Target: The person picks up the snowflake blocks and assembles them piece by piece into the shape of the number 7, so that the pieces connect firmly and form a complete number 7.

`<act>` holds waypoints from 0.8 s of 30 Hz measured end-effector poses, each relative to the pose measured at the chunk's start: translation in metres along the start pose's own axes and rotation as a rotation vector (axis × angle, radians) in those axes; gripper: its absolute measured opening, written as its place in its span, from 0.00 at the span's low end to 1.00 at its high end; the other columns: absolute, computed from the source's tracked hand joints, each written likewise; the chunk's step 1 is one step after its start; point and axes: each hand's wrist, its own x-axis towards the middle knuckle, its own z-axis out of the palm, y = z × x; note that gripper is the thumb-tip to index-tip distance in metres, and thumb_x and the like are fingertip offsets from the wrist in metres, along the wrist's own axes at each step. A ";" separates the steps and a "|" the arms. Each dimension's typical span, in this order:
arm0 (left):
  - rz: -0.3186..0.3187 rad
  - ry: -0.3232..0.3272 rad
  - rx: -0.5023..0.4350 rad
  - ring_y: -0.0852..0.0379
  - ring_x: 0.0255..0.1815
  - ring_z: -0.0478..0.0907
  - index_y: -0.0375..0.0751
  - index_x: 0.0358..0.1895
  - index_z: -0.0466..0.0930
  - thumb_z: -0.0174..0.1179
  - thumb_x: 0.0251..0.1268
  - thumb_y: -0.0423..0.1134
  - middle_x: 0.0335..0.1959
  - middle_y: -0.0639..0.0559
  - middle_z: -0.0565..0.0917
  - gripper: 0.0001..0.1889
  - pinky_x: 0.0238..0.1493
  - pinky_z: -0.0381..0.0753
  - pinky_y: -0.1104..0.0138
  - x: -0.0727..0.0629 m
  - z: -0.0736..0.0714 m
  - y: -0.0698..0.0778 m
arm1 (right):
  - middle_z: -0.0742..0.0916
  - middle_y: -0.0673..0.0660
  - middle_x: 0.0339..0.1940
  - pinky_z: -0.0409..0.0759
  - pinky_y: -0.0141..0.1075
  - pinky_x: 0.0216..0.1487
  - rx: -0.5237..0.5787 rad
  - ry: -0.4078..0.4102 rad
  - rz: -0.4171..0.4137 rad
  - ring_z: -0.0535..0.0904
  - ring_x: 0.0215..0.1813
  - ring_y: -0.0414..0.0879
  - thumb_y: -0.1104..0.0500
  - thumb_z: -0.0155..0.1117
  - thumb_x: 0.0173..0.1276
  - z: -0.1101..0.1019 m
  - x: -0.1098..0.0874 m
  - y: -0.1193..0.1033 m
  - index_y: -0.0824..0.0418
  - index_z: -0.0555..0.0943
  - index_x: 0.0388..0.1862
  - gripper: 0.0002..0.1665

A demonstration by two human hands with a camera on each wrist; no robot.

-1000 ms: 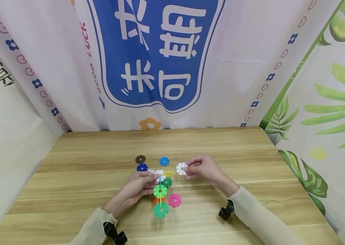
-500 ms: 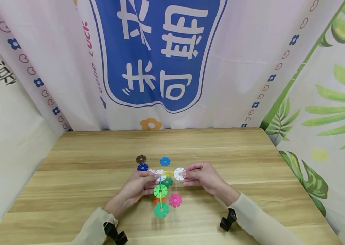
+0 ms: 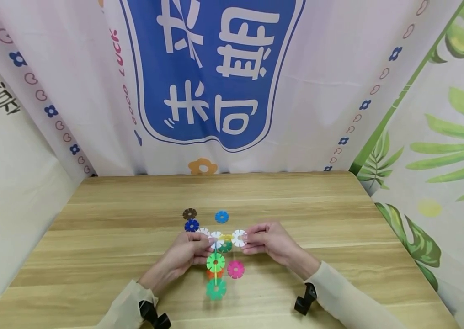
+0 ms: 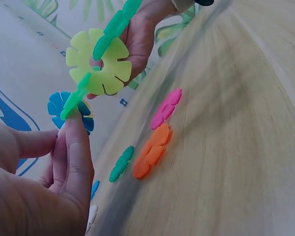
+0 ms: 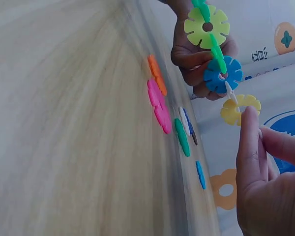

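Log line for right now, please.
left hand: grips disc chain | right hand: pinches white disc beside yellow disc | pink disc: on table

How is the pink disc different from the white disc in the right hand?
The pink disc is a strong pink, while the white disc is plain white. The pink disc lies flat on the table; the white disc is held up above it. No hand touches the pink disc, but the right hand pinches the white disc. Both are round, with notched rims and a central hole.
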 end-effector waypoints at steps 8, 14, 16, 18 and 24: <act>0.041 -0.033 0.049 0.60 0.28 0.82 0.40 0.36 0.81 0.65 0.73 0.36 0.29 0.54 0.85 0.06 0.32 0.90 0.71 -0.004 -0.001 0.000 | 0.90 0.59 0.34 0.94 0.38 0.42 -0.017 -0.005 0.005 0.91 0.31 0.46 0.74 0.64 0.69 0.005 -0.001 0.004 0.76 0.79 0.48 0.09; 0.055 -0.045 0.053 0.60 0.28 0.81 0.39 0.36 0.81 0.63 0.73 0.34 0.29 0.54 0.84 0.05 0.33 0.90 0.71 -0.003 0.000 0.000 | 0.90 0.59 0.33 0.94 0.38 0.42 0.009 -0.007 0.030 0.91 0.31 0.46 0.75 0.64 0.69 0.006 -0.001 0.002 0.72 0.80 0.45 0.07; 0.055 -0.045 0.048 0.60 0.28 0.81 0.40 0.35 0.80 0.63 0.73 0.33 0.28 0.54 0.84 0.05 0.32 0.89 0.71 -0.003 0.001 0.000 | 0.90 0.58 0.32 0.94 0.38 0.42 0.014 -0.009 0.034 0.91 0.31 0.46 0.75 0.64 0.69 0.007 -0.002 -0.001 0.71 0.81 0.43 0.05; 0.051 -0.044 0.040 0.60 0.28 0.81 0.40 0.34 0.80 0.62 0.73 0.32 0.28 0.54 0.84 0.06 0.32 0.89 0.71 -0.003 0.001 0.000 | 0.90 0.58 0.33 0.94 0.38 0.43 0.012 -0.010 0.037 0.91 0.31 0.46 0.74 0.64 0.69 0.008 -0.002 -0.005 0.71 0.81 0.43 0.05; 0.059 -0.037 0.014 0.60 0.27 0.81 0.41 0.33 0.79 0.64 0.72 0.32 0.27 0.54 0.84 0.07 0.32 0.89 0.71 -0.003 0.005 0.000 | 0.90 0.59 0.34 0.94 0.38 0.43 -0.029 -0.002 0.040 0.91 0.31 0.48 0.74 0.65 0.69 0.010 -0.006 -0.015 0.73 0.79 0.45 0.08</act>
